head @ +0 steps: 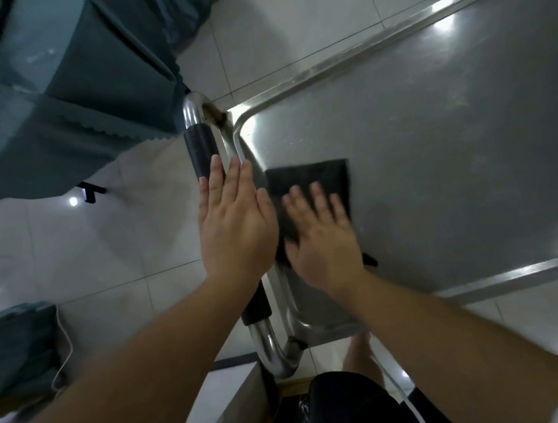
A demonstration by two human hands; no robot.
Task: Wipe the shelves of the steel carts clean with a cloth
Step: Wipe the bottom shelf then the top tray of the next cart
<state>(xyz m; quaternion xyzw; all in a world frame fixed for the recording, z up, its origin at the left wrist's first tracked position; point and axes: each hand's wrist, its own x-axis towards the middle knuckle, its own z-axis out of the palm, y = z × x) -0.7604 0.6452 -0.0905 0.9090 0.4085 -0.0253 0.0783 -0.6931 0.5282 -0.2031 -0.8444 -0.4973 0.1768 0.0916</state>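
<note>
- The top shelf of the brushed stainless-steel cart (pixel 433 119), a flat tray with a raised rolled rim, fills the frame from about 1 o'clock round to 4 o'clock.
- A dark grey, roughly rectangular cloth (pixel 312 180) lies flat on that shelf just right of centre, close to the shelf's near-left rim.
- The right hand (pixel 321 231) lies palm down on the near half of the cloth, fingers straight and slightly spread, pressing it against the steel; the fingertips are blurred.
- The left hand (pixel 234 223) is flat too, fingers straight and held together, pointing toward 12 o'clock. It sits over the cart's handle and the shelf rim; whether it touches them cannot be told.
- The two hands are side by side, very nearly touching, left at the centre, right just toward 3 o'clock.
- The curved steel tube handle with a black foam sleeve (pixel 200 150) runs from 12 o'clock of the left hand down to about 6 o'clock, where the bare tube bends back to the cart.
- A dark teal scalloped-edge cloth cover (pixel 93 93) drapes over something at 10 o'clock.
- Pale glossy floor tiles (pixel 85 252) spread at 9 o'clock.
- A leg in dark shorts (pixel 346 407) shows at 6 o'clock.
</note>
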